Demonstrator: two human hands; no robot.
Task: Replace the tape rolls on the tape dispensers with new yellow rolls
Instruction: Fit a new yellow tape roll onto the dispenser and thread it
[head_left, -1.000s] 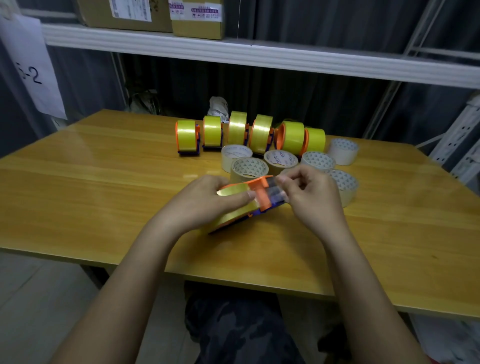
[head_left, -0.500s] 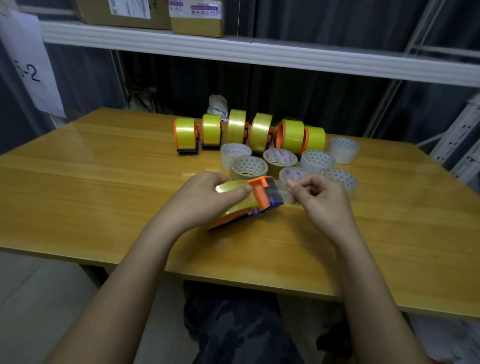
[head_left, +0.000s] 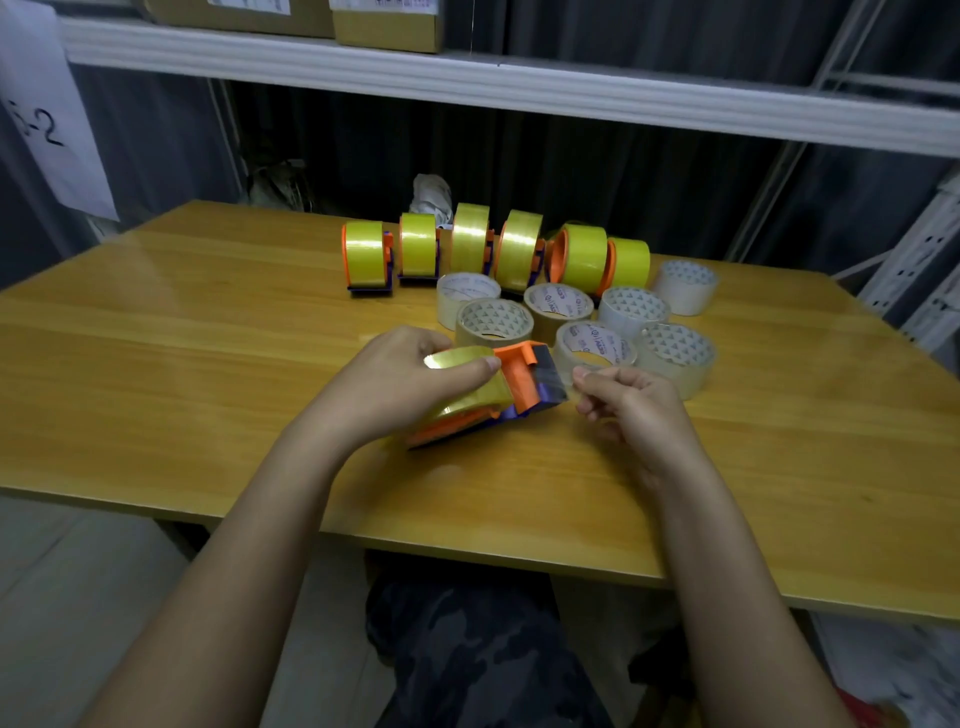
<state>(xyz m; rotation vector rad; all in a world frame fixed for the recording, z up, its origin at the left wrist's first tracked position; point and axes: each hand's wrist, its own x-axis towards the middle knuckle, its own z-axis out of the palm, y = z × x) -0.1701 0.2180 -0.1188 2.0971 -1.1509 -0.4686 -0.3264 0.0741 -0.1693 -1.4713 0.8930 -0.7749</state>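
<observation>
Orange-purple tape dispenser (head_left: 511, 387) – yellow roll (head_left: 470, 376) loaded – tilted above the table.

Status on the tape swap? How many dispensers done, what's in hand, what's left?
Done: six dispensers with yellow rolls stand in a row at the back of the table. Seven pale rolls lie flat in front of them, apparently the removed ones.
In hand: the left hand holds a seventh dispenser with a yellow roll; the right hand pinches the tape end at its front.
Left: finishing this one; no unfinished dispenser is visible.

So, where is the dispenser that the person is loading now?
In the head view it lies tilted at the table's centre, held by the left hand, just in front of the pale tape rolls; the right hand is beside its front end.
</observation>
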